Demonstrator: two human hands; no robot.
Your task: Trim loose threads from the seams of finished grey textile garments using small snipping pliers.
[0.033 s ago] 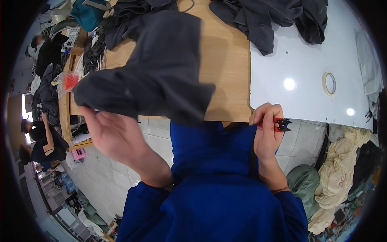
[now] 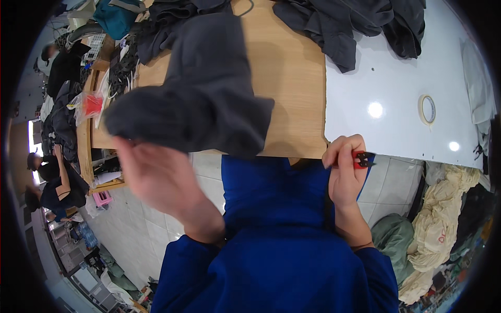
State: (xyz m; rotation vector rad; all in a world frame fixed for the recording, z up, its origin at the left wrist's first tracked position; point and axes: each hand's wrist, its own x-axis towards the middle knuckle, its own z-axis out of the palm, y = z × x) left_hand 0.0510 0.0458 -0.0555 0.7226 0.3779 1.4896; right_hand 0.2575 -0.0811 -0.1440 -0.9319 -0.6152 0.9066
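Note:
A dark grey piece of cloth (image 2: pixel 209 88), perhaps part of a garment, hangs over the near edge of the wooden tabletop (image 2: pixel 287 78). My left hand (image 2: pixel 162 175) grips its near left corner; the fingertips go under the fabric and are partly hidden, and the hand is smeared by motion. Off to the right, just before the table edge, my right hand (image 2: pixel 345 172) is curled round red-handled thread snips (image 2: pixel 361 159). Their dark blades stick out past the fingers to the right, apart from the cloth.
More dark grey cloth (image 2: pixel 334 31) is heaped along the far side. A tape roll (image 2: pixel 427 109) lies on the white board (image 2: pixel 391 94) at right. Cream fabric (image 2: pixel 438 235) is bundled below it. At far left, another person (image 2: pixel 57 172) works beside dark cloth.
My left hand has shifted a little to the right with the cloth's corner, and the cloth's right side has drawn leftward. In my right hand the snips' blades look closer together.

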